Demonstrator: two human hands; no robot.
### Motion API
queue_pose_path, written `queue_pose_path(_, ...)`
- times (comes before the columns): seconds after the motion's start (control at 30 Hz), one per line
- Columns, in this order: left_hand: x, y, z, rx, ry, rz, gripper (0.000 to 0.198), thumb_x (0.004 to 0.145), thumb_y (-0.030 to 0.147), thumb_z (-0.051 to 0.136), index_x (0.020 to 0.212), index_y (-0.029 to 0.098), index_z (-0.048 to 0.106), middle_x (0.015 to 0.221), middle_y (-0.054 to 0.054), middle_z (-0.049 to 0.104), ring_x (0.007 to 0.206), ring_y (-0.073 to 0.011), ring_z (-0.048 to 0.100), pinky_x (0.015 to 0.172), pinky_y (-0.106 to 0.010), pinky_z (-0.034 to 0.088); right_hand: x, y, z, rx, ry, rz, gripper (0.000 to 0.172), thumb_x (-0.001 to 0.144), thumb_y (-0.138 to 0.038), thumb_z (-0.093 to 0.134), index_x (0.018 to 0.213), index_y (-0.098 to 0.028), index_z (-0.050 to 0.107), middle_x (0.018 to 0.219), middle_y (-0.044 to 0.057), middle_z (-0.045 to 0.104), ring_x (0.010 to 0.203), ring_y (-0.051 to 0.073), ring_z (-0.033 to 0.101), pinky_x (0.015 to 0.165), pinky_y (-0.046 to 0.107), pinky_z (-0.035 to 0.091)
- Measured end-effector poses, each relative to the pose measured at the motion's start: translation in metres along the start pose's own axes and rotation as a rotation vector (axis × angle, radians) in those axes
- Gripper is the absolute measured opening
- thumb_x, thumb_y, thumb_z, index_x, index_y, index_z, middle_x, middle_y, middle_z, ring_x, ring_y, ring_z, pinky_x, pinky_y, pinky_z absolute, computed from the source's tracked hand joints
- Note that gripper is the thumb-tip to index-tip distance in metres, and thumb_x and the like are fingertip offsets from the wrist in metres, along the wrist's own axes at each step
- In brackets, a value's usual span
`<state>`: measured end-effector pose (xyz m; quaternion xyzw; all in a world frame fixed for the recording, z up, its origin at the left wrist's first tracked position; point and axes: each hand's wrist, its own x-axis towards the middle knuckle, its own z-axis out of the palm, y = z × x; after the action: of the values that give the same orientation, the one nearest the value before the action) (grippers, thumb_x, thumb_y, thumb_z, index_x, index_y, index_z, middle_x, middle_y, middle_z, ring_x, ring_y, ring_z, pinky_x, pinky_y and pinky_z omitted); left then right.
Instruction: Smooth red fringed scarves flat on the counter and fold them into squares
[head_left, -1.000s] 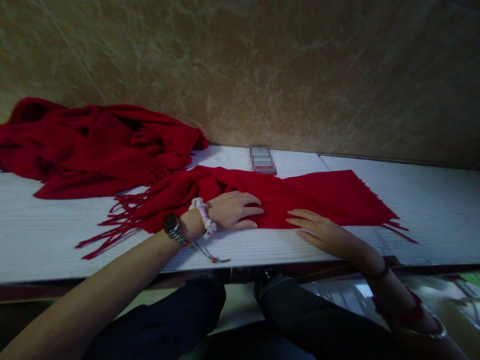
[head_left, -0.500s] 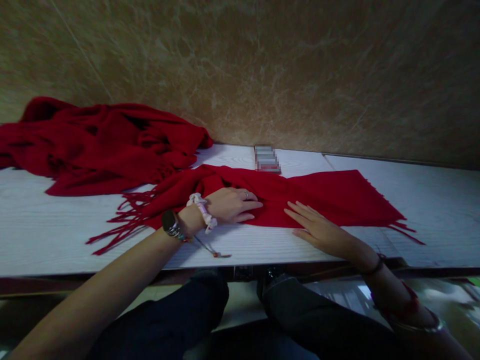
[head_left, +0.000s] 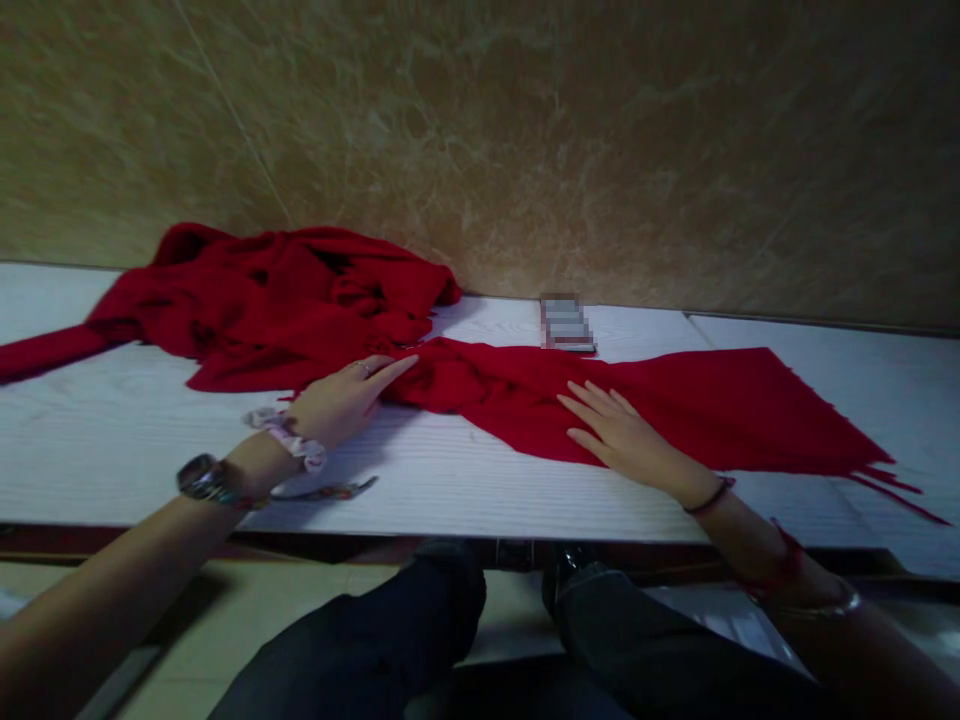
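A red fringed scarf lies lengthwise on a white wood-grain surface. Its right part is spread fairly flat, with tassels at the far right end, while its left part is narrowed and wrinkled. My left hand rests on that bunched left part, fingers extended over the cloth; some fingertips are hard to make out. On the scarf's middle, near the front edge, my right hand lies flat with its fingers spread. Against the left part of the scarf sits a crumpled heap of red cloth, trailing a strip off to the left.
Behind the scarf, a small pixelated rectangular object lies near the wall. A brown marbled wall rises along the back of the white surface. My legs are below the front edge.
My left hand has moved left along the scarf to its left end. That end is now gathered nearer the heap, its tassels largely out of sight. My right hand stays on the cloth.
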<state>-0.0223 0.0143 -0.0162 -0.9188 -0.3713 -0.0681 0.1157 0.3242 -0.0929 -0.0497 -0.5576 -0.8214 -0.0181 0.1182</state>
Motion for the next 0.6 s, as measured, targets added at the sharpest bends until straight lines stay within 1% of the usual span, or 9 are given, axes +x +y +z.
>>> queue_pose_path(0.07,0.0,-0.02,-0.011,0.086,-0.021,-0.021,0.056,0.078,0.007,0.032,0.132,0.021,0.031,0.113,-0.007,0.053,0.096,-0.0206,0.053,0.081,-0.033,0.046,-0.002,0.001,0.001,-0.007,-0.001,0.003,0.046,0.089,-0.039,0.033,0.132,-0.023,0.038,0.139,0.008,0.035,0.129,0.024,0.026,0.103,0.046,0.026)
queue_pose_path(0.1,0.001,-0.031,-0.018,0.131,-0.011,-0.02,0.055,0.078,0.008,0.032,0.131,0.021,0.032,0.111,-0.006,0.054,0.097,-0.0214,0.052,0.083,-0.036,0.044,-0.003,0.001,0.0,-0.011,-0.001,0.004,0.046,0.089,-0.039,0.033,0.131,-0.022,0.038,0.139,0.008,0.035,0.129,0.024,0.026,0.103,0.046,0.026)
queue_pose_path(0.2,0.003,-0.065,-0.042,0.245,0.117,-0.076,0.053,0.076,0.01,0.027,0.127,0.018,0.039,0.105,-0.007,0.053,0.098,-0.0245,0.051,0.084,-0.04,0.043,-0.003,0.0,-0.002,-0.024,-0.004,0.001,0.045,0.089,-0.038,0.033,0.13,-0.021,0.04,0.139,0.008,0.035,0.129,0.023,0.026,0.104,0.044,0.025)
queue_pose_path(0.23,0.003,-0.075,-0.049,0.266,0.161,-0.075,0.052,0.076,0.013,0.027,0.126,0.015,0.041,0.105,-0.007,0.052,0.099,-0.0253,0.051,0.084,-0.042,0.042,-0.003,-0.001,-0.002,-0.028,-0.003,0.0,0.045,0.089,-0.038,0.033,0.13,-0.021,0.04,0.139,0.008,0.035,0.129,0.023,0.026,0.104,0.044,0.025)
queue_pose_path(0.33,0.002,-0.1,-0.065,0.285,0.175,-0.08,0.049,0.081,0.018,0.017,0.123,0.015,0.042,0.11,-0.003,0.048,0.105,-0.022,0.047,0.087,-0.044,0.038,-0.003,-0.001,-0.002,-0.035,0.009,-0.004,0.045,0.089,-0.037,0.033,0.13,-0.02,0.041,0.139,0.008,0.036,0.128,0.024,0.028,0.103,0.045,0.027)
queue_pose_path(0.4,-0.001,-0.113,-0.067,0.272,0.134,-0.067,0.049,0.084,0.022,0.012,0.121,0.014,0.044,0.11,-0.001,0.048,0.105,-0.0197,0.045,0.088,-0.042,0.037,-0.003,-0.001,-0.001,-0.032,0.019,-0.007,0.044,0.089,-0.037,0.033,0.13,-0.021,0.04,0.138,0.008,0.036,0.127,0.024,0.029,0.102,0.046,0.028)
queue_pose_path(0.5,-0.01,-0.128,-0.055,0.215,0.003,-0.041,0.053,0.087,0.031,0.008,0.114,0.015,0.051,0.101,-0.001,0.054,0.097,-0.0181,0.05,0.084,-0.039,0.041,-0.003,0.0,0.0,-0.02,0.023,-0.012,0.044,0.089,-0.037,0.034,0.13,-0.021,0.04,0.138,0.008,0.036,0.127,0.024,0.03,0.102,0.047,0.028)
queue_pose_path(0.57,-0.017,-0.128,-0.044,0.195,-0.077,-0.068,0.054,0.088,0.034,0.008,0.109,0.018,0.055,0.096,-0.001,0.058,0.091,-0.0211,0.053,0.077,-0.04,0.044,-0.003,0.001,0.001,-0.011,0.025,-0.01,0.044,0.088,-0.036,0.035,0.13,-0.02,0.041,0.138,0.009,0.037,0.127,0.024,0.03,0.102,0.047,0.028)
queue_pose_path(0.6,-0.02,-0.122,-0.039,0.196,-0.09,-0.091,0.052,0.088,0.033,0.01,0.109,0.019,0.055,0.096,-0.002,0.059,0.092,-0.0233,0.053,0.075,-0.042,0.045,-0.003,0.001,0.001,-0.003,0.031,-0.011,0.044,0.088,-0.035,0.036,0.129,-0.02,0.041,0.138,0.01,0.037,0.127,0.024,0.03,0.102,0.046,0.027)
